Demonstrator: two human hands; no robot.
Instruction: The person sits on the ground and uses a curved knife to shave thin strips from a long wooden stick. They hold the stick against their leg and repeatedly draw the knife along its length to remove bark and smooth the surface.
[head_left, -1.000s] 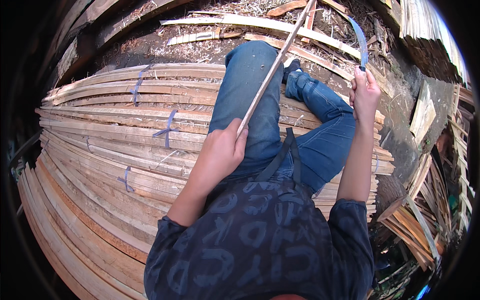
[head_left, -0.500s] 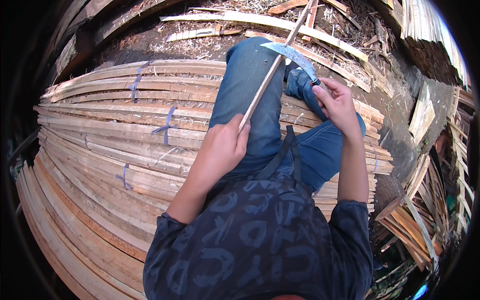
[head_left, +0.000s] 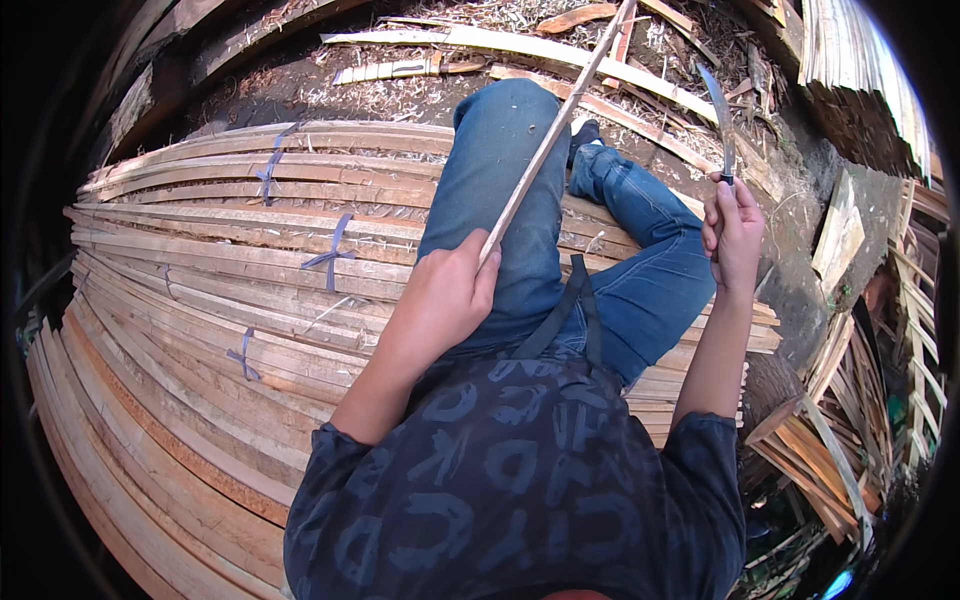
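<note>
Our left fingers [head_left: 468,250] grip the stick [head_left: 545,150], slanting over our thigh [head_left: 488,185] past the slat stack's [head_left: 260,270] far edge; right fingers [head_left: 728,215] wrap the knife [head_left: 722,120], whose edge we should angle away from ourselves.

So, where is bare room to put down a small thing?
Mostly bare ground lies between the right hand and the pale wood slab. The tied wooden strips left of the left hand have largely uncovered tops. Ahead is crowded: shavings, wood offcuts.
</note>
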